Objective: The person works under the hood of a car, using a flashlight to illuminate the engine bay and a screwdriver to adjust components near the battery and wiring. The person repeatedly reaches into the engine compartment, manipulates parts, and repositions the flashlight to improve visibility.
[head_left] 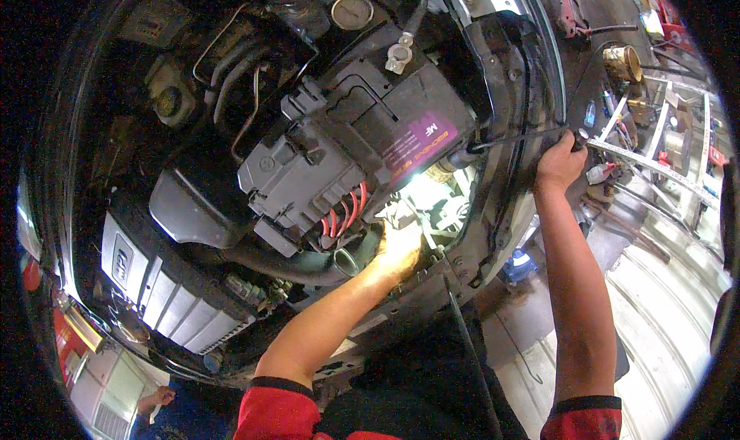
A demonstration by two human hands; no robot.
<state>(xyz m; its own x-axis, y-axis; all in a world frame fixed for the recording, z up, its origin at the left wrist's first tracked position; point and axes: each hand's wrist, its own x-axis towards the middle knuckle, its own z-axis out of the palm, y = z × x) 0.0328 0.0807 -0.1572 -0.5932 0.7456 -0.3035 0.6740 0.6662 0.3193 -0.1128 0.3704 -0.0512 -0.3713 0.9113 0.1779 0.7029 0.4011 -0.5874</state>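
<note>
My left hand (401,247) reaches down into the engine bay, beside the battery (428,93) and next to brightly lit pale parts (439,201). Glare washes out its fingers, so what they touch or hold does not show. Out at the right edge of the car front, my right hand (563,164) is closed around the handle end of a long thin dark rod (512,139). The rod runs left across the body edge to a spot beside the battery's purple label. Left of my left hand are a black fuse box (301,170) with red wires (351,211) and an open-ended black hose (316,269).
A silver engine cover (177,301) and a black air box (196,209) fill the left of the bay. A thin bar (466,340) slants down before my body. Another person's hand (158,397) shows lower left. A metal frame (655,158) and a bucket (623,64) stand at right.
</note>
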